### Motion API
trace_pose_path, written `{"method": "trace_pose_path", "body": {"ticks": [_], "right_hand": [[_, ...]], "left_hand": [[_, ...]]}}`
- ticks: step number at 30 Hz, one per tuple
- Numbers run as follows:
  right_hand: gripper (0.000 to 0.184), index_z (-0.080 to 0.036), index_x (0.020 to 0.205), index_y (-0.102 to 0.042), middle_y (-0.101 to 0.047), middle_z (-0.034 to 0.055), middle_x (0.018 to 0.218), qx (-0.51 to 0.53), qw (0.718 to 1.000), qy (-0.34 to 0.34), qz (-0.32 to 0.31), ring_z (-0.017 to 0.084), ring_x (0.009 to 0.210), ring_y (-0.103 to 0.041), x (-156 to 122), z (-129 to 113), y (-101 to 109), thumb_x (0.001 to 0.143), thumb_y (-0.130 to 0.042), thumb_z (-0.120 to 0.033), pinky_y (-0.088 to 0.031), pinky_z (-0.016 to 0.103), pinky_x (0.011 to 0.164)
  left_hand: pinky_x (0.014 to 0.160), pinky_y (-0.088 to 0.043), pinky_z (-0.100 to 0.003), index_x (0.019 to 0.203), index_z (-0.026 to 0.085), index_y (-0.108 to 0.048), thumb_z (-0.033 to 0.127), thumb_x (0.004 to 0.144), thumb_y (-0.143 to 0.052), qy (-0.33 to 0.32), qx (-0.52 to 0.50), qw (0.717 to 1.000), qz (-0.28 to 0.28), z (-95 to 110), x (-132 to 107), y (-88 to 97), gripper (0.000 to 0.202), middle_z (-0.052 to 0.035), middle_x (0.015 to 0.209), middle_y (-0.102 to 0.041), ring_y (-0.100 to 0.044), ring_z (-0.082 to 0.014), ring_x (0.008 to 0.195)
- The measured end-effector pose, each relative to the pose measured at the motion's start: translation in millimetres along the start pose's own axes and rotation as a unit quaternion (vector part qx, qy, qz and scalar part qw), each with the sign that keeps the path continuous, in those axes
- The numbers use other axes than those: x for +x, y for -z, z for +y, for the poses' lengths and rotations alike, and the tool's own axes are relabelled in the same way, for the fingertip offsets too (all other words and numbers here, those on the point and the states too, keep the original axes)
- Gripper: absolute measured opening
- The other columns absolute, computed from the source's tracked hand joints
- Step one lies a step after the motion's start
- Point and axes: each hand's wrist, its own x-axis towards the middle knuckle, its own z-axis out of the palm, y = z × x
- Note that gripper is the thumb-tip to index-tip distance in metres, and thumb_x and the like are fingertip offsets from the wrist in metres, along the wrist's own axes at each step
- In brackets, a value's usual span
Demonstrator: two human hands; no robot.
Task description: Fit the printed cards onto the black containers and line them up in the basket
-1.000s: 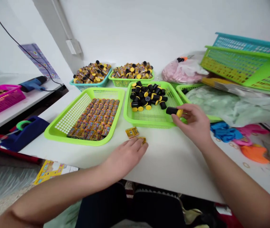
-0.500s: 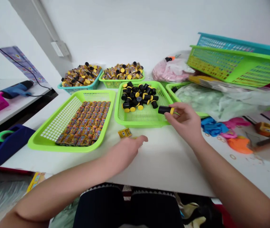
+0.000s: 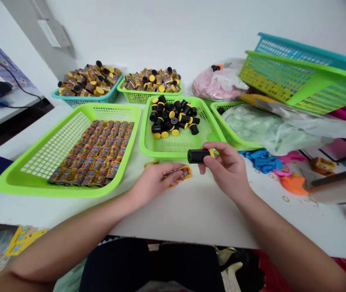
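Black plastic canister (image 3: 197, 156) with a yellow cap is held up in our right hand (image 3: 226, 168), just in front of a lime-green basket (image 3: 161, 152) and above the white surface (image 3: 209, 219). The right hand pinches it across the barrel between thumb and bent fingers, with the capped end towards the fingers. Our left hand (image 3: 153, 182) pinches a small printed yellow wrapper (image 3: 183, 173) close beside the canister, though the two do not appear to touch. Another yellow wrapper (image 3: 151, 164) lies partly hidden just beyond that hand.

We judge the canister to be light, stiff and rather smooth, so it may roll if set down on its side. We would take it around the barrel, where a firm pinch should hold it securely. The wrapper looks thin and soft, likely to flex or crease, so we would hold it lightly by its edges. More capped canisters (image 3: 169, 117) lie loose in the basket, while wrapped ones (image 3: 90, 152) stand in rows in a wide green tray (image 3: 66, 190).
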Motion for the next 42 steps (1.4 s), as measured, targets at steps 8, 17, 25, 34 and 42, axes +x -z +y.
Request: {"method": "trace_pose_path", "body": {"ticks": [8,17,25,34,42], "right_hand": [[0.021,-0.023,0.102,-0.066,-0.065,-0.0037,0.066,0.02,0.995,-0.086,-0.041,0.009,0.046,-0.058,-1,7,3,0.085,-0.073,-0.035,-0.046,0.024,0.045],[0.034,-0.021,0.087,-0.066,-0.053,-0.0053,0.055,0.123,0.974,-0.192,0.004,0.007,0.037,-0.043,8,-9,-5,0.074,-0.077,-0.05,-0.033,0.019,0.03],[0.032,-0.019,0.087,-0.07,-0.064,-0.0017,0.063,0.101,0.972,-0.211,-0.005,0.007,0.037,-0.046,4,-5,-5,0.072,-0.081,-0.045,-0.036,0.02,0.031],[0.03,-0.027,0.102,-0.072,-0.068,0.0012,0.086,-0.066,0.992,-0.039,-0.1,0.012,0.066,-0.065,-3,-1,-5,0.074,-0.082,-0.025,-0.057,0.025,0.054],[0.021,-0.028,0.096,-0.068,-0.073,0.0041,0.091,-0.17,0.979,0.067,-0.092,0.022,0.092,-0.072,-15,7,-15,0.079,-0.079,-0.033,-0.06,0.036,0.075]], "left_hand": [[0.076,-0.057,-0.028,0.117,0.015,-0.069,0.041,0.1,-0.044,-0.053,0.004,0.999,0.006,1,1,3.1,0.04,-0.0068,0.092,-0.078,-0.074,-0.0182,0.084],[0.07,-0.052,-0.024,0.108,0.014,-0.074,0.038,0.101,-0.042,-0.133,0.074,0.988,0.032,0,1,5.2,0.041,-0.0053,0.088,-0.077,-0.068,-0.0151,0.074],[0.068,-0.051,-0.023,0.115,0.017,-0.072,0.035,0.101,-0.043,-0.188,0.096,0.977,0.037,-2,0,7.5,0.036,-0.0073,0.103,-0.077,-0.064,-0.0119,0.068],[0.09,-0.055,-0.029,0.157,0.024,-0.024,0.027,0.082,-0.073,-0.15,-0.114,0.982,0.031,-7,1,0.3,0.09,-0.0096,0.117,-0.073,-0.071,-0.0158,0.096],[0.07,-0.052,-0.023,0.156,0.026,0.019,0.014,0.078,-0.07,-0.103,-0.156,0.982,-0.03,-8,0,-5.5,0.119,-0.0007,0.088,-0.074,-0.065,-0.0093,0.068]]}}
